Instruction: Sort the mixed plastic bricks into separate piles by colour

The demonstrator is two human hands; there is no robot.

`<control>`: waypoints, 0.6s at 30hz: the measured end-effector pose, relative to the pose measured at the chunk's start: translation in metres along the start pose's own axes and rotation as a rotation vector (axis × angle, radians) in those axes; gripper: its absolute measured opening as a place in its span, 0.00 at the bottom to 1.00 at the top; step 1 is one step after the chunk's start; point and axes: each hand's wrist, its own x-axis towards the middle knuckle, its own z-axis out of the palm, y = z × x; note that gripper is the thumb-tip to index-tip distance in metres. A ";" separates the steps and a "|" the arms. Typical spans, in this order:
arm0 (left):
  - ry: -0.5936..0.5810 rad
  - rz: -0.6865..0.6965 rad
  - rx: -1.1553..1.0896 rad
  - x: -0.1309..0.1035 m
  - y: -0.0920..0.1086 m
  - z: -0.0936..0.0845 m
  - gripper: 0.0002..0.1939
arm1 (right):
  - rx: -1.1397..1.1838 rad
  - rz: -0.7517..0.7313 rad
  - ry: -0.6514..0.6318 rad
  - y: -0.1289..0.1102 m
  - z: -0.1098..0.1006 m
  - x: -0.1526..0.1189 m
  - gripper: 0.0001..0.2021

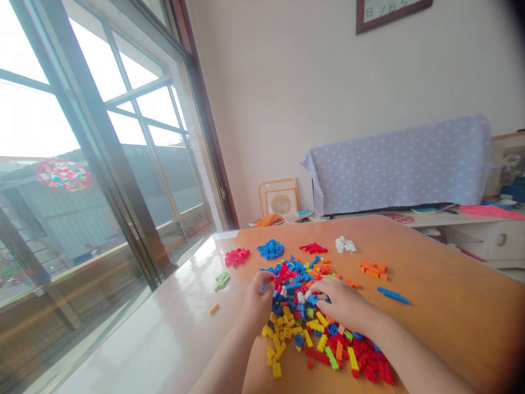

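A big mixed pile of plastic toy building bricks [293, 282] lies on the table, in red, blue, white, orange, green and yellow. My left hand [259, 293] rests at the pile's left side, fingers curved and thumb apart from them. On the other side, my right hand [338, 298] reaches over the bricks with its fingers bent and apart. No brick shows clearly in either hand; the fingertips partly cover the bricks under them. Yellow bricks [283, 328] spread nearer to me, and red bricks [369, 355] lie partly below my right forearm.
Around the pile on the wooden table [443, 323] sit small groups: pink bricks [237, 257], blue bricks [270, 249], red bricks [314, 248], white bricks [345, 244], orange bricks [373, 269], blue strips [392, 295], light green bricks [222, 280] and one yellow brick [214, 308].
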 end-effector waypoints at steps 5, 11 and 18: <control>-0.035 -0.028 0.033 0.002 0.003 -0.003 0.11 | -0.029 -0.019 -0.016 -0.002 -0.001 -0.001 0.15; -0.088 -0.004 0.164 0.004 -0.008 0.011 0.08 | -0.046 -0.010 -0.022 0.001 0.004 0.000 0.13; -0.053 0.012 0.187 0.026 -0.018 0.008 0.10 | -0.041 0.011 -0.011 -0.002 0.002 0.000 0.11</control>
